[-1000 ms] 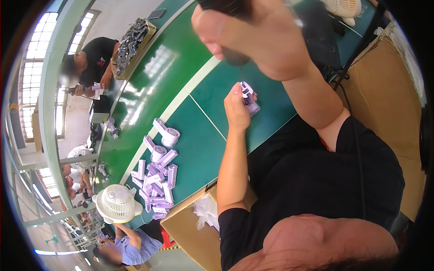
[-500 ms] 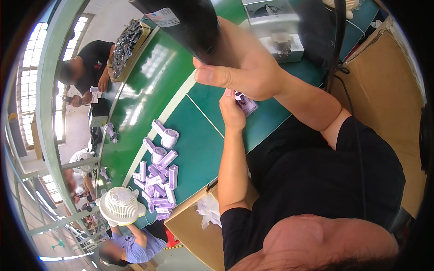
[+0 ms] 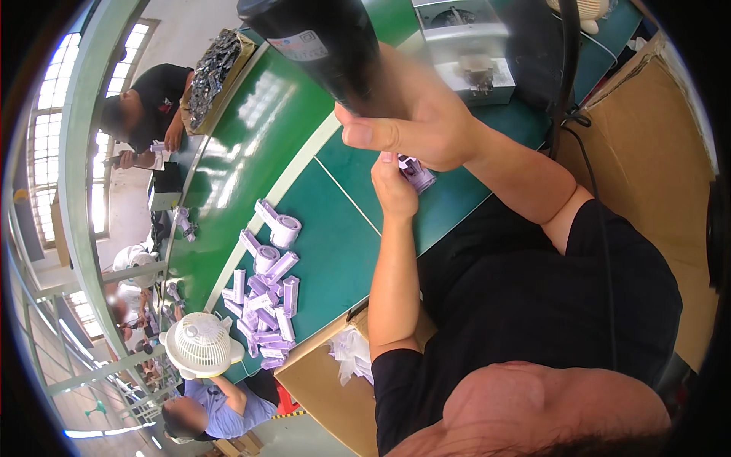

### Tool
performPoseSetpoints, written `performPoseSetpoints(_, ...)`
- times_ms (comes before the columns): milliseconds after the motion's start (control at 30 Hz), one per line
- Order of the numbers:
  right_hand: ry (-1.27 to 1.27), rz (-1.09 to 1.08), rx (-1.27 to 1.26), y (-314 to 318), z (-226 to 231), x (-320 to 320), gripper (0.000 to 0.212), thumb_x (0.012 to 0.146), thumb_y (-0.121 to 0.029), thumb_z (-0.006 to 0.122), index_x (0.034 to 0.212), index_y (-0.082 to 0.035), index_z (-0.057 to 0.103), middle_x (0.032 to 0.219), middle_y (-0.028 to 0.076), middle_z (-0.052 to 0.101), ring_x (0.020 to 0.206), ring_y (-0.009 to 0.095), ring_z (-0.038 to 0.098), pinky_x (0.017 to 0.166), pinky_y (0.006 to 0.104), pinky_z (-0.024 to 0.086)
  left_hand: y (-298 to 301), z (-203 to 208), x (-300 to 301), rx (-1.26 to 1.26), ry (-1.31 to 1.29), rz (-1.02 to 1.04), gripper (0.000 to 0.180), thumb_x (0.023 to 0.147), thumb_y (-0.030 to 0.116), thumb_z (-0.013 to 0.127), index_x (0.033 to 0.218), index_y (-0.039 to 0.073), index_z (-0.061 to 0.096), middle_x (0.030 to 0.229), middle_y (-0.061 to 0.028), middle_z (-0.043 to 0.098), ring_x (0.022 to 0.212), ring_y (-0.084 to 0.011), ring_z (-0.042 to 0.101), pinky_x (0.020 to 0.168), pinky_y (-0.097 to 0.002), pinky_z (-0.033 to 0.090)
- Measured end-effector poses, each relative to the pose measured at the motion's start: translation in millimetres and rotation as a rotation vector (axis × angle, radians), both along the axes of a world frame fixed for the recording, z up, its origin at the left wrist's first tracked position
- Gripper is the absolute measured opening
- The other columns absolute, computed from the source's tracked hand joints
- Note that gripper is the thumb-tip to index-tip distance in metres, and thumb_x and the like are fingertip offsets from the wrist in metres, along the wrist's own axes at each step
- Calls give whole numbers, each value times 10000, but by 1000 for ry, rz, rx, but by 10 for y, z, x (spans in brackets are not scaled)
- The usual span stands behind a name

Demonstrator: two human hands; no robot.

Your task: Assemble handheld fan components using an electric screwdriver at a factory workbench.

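My right hand (image 3: 426,114) is wrapped round a black cylindrical power tool (image 3: 324,49) with a pale label on its side, held high above the bench. Its working end is hidden behind my hand. Just below, my left hand (image 3: 396,190) closes on a small purple plastic housing (image 3: 417,174) with dark parts inside, low over the green bench top. My right hand and wrist cover part of this housing, so I cannot tell whether the tool touches it. To the left lies a pile of light-purple plastic housings (image 3: 263,312), two with round ring heads (image 3: 285,232).
A metal fixture (image 3: 476,72) stands at the far side. Cardboard boxes stand at the right (image 3: 647,167) and by my left elbow (image 3: 320,388). Beyond the pale strip runs a green conveyor (image 3: 228,152). Co-workers sit along it, near a white fan-like basket guard (image 3: 202,343).
The black tool and my right hand have shifted slightly right and down. My left hand has barely moved. The co-worker in blue has lowered an arm and leaned a little.
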State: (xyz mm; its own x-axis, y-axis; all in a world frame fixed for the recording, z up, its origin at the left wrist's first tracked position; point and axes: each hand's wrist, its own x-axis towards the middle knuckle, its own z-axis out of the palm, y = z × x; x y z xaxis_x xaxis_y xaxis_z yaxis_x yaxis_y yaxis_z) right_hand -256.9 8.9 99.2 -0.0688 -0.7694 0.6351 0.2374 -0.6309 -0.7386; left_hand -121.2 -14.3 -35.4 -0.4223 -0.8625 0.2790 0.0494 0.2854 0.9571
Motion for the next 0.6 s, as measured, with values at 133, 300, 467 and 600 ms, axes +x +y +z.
performPoseSetpoints(133,-35,43,20,3,-10,17,490,960,-79,746,1359,8,474,967,38,602,853,110,546,772,285,473,38,46,-32,-15,25,33,572,1127,415,302,1159,-48,637,1031,-81,702,947,-148,620,825,-311,484)
performPoseSetpoints(300,-16,57,11,-8,16,1,480,950,-66,748,1346,10,487,979,42,616,846,108,565,745,288,482,-1,-34,-20,75,92,-29,571,1110,431,310,1014,-19,648,876,-94,695,809,-179,639,743,-329,491)
performPoseSetpoints(467,-44,124,-23,-41,235,-190,525,947,-205,828,1379,-13,600,920,26,679,763,90,631,663,257,529,23,-53,-97,183,168,-92,556,1074,434,362,886,0,653,759,-96,675,728,-184,633,666,-314,478)
performPoseSetpoints(600,-592,501,-365,148,630,-332,748,1068,-306,651,1610,15,247,929,76,602,774,154,594,690,298,516,-23,115,-60,183,68,-158,565,1124,436,345,986,-2,674,837,-93,699,749,-157,638,709,-305,508)
